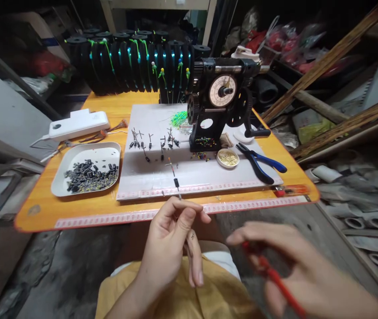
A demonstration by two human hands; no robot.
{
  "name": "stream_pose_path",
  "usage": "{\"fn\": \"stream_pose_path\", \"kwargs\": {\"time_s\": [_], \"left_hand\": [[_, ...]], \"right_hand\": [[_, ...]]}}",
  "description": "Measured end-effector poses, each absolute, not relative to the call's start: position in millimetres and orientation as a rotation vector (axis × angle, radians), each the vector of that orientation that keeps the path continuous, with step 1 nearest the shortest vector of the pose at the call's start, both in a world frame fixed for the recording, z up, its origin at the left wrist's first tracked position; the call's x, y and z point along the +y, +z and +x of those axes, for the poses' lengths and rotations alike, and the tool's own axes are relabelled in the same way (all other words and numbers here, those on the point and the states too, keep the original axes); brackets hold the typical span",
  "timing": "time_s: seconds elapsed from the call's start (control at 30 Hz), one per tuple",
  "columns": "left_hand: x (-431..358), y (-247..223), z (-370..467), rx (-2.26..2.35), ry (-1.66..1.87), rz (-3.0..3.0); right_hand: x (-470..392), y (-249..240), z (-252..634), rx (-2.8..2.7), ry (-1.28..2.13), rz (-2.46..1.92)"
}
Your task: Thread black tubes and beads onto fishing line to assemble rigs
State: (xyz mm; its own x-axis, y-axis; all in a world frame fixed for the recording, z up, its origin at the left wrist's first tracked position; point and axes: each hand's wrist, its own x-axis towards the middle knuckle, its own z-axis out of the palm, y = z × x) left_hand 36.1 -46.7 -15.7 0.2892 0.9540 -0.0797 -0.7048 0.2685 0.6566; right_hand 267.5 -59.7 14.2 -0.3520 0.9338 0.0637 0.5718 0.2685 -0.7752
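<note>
My left hand [177,235] is at the front edge of the table, its thumb and index finger pinched on a thin line or wire. A small black cylinder piece [176,182] extends from the pinch above the white board [142,170], with a thin stem beyond it. To the right, my right hand [285,257], smeared by motion, holds a red-handled tool [283,288] over the lap. The tool's tip is blurred. Several small black pieces with wire stems [150,145] lie on the board, left of the black winding machine [212,115].
A white tray [57,179] of dark parts sits left. A round dish [227,166] of gold bits and blue-handled pliers [258,170] lie right. Black spools [125,66] line the back. A power strip [79,125] and a tape measure [109,219] are on the table [39,204].
</note>
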Motion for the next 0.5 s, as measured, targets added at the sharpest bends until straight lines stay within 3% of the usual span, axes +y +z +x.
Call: {"fn": "stream_pose_path", "kwargs": {"time_s": [0.2, 0.5], "left_hand": [[-54.4, -3.6, 32.7, 0.532, 1.183, 0.453], [-57.0, 1.6, 25.7, 0.561, 1.166, 0.4]], "right_hand": [[-60.9, 9.4, 212.8, -2.101, 1.475, -1.147], [-53.9, 21.6, 203.7, -2.053, 1.624, -1.143]]}}
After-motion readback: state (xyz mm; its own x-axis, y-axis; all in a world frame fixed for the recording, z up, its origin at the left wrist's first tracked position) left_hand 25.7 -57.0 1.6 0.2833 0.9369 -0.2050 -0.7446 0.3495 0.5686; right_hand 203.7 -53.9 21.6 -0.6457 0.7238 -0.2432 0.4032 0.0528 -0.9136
